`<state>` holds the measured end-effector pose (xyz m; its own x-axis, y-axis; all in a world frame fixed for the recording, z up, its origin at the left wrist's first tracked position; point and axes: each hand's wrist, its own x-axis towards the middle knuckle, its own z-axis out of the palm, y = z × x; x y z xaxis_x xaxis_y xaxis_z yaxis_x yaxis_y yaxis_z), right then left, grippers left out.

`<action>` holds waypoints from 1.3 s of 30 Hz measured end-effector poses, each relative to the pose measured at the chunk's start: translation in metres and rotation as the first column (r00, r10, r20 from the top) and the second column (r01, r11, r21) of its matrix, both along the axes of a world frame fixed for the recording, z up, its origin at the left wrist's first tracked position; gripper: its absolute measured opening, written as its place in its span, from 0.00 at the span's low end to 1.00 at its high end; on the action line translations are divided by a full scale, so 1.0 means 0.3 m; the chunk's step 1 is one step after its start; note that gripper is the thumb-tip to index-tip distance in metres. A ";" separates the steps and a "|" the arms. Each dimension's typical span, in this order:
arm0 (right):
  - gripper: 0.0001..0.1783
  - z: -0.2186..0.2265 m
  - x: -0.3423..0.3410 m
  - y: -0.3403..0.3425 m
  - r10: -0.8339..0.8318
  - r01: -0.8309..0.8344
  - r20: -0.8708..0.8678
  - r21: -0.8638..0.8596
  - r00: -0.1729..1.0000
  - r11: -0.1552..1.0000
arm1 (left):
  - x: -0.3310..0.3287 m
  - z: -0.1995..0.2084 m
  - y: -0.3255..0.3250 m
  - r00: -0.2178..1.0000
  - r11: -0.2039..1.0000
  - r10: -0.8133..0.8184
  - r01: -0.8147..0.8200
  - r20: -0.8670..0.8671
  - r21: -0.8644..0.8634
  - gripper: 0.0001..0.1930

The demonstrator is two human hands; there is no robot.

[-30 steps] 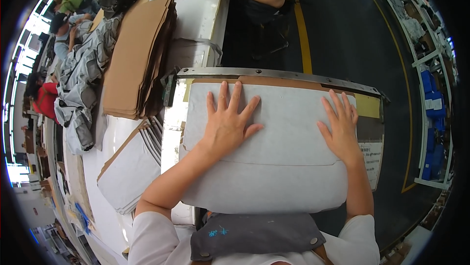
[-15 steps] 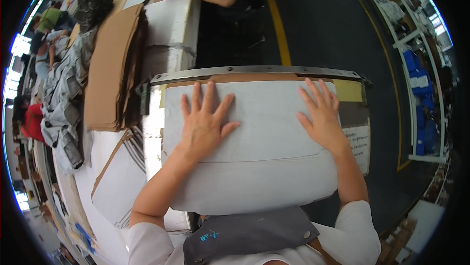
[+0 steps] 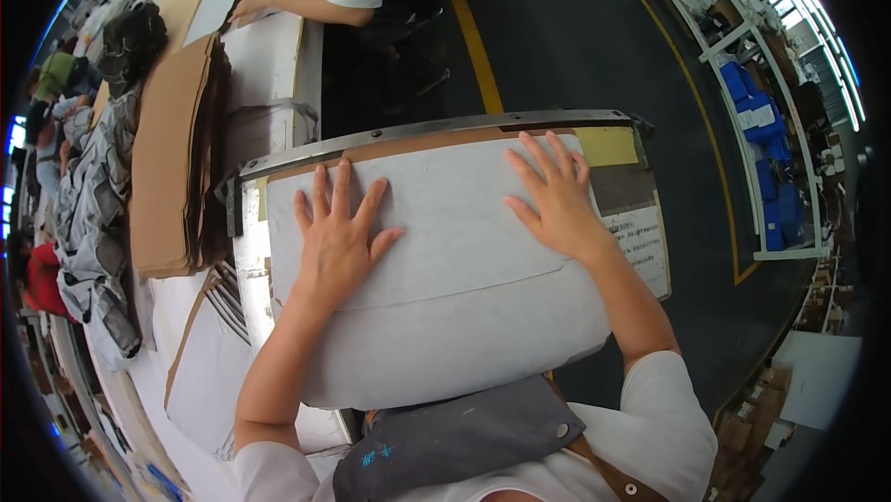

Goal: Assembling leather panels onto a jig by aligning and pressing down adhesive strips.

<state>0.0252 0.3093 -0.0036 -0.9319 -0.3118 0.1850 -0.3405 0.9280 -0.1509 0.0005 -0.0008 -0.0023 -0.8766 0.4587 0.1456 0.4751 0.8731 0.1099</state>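
A large white sheet (image 3: 445,224) lies across a small work board and bends down over its near edge toward my grey apron. My left hand (image 3: 336,240) rests palm down on the sheet's left part, fingers spread. On its far right part my right hand (image 3: 559,198) also lies flat with the fingers apart. A brown strip of board or paper (image 3: 371,152) peeks out beyond the sheet's far edge, beside a riveted metal bar (image 3: 418,129). Neither hand grips anything.
Left of the board stand a stack of brown cardboard pieces (image 3: 172,159) and grey crumpled material (image 3: 93,214) on a long table. Another person's arm (image 3: 306,6) reaches over that table at the far end. Shelves with blue bins (image 3: 763,117) line the right side.
The whole view has shifted and tilted slightly, so the board appears further left. Both hands keep the same places on the sheet. The other person's arm is still over the far table.
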 end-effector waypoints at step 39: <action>0.30 0.031 -0.031 0.042 0.103 -0.103 -0.043 0.004 0.994 0.995 | -0.047 0.034 -0.034 0.993 0.991 -0.119 0.120 -0.021 0.064 0.30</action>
